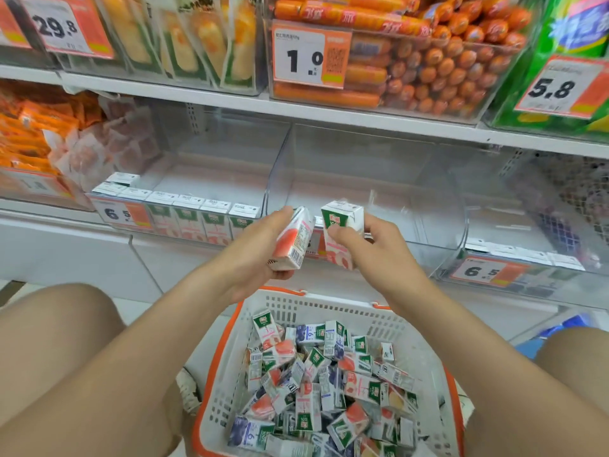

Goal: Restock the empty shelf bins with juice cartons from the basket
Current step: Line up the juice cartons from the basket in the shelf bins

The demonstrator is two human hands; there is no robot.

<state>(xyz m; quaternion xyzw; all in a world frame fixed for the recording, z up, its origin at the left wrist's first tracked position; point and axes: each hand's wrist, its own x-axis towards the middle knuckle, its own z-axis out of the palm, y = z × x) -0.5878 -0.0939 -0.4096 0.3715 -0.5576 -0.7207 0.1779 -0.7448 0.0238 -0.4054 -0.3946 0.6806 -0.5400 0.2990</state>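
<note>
White shelf (329,113) fills the top of the view, its upper row crammed with orange sausages (445,70) and price tags. Below it, three clear bins side by side: the left bin (211,166) has a front row of juice cartons (188,214) standing upright behind a 6.5 tag, the middle bin (362,179) looks bare inside, and the right bin (527,258) shows white carton tops along its front (contents behind are blurred).

Down low, the white basket (316,308) with orange rim sits between the person's knees, heaped with loose cartons (329,387) lying every which way, peach and blueberry prints mixed.

Now the hands, both up in front of the middle bin! Left hand (260,255) is wrapped around a peach carton (295,240), tilted with its barcode end down. Right hand (372,249) grips a second carton (341,230), upright, green label facing us. The two cartons are just beside each other, above the basket's far rim.
</note>
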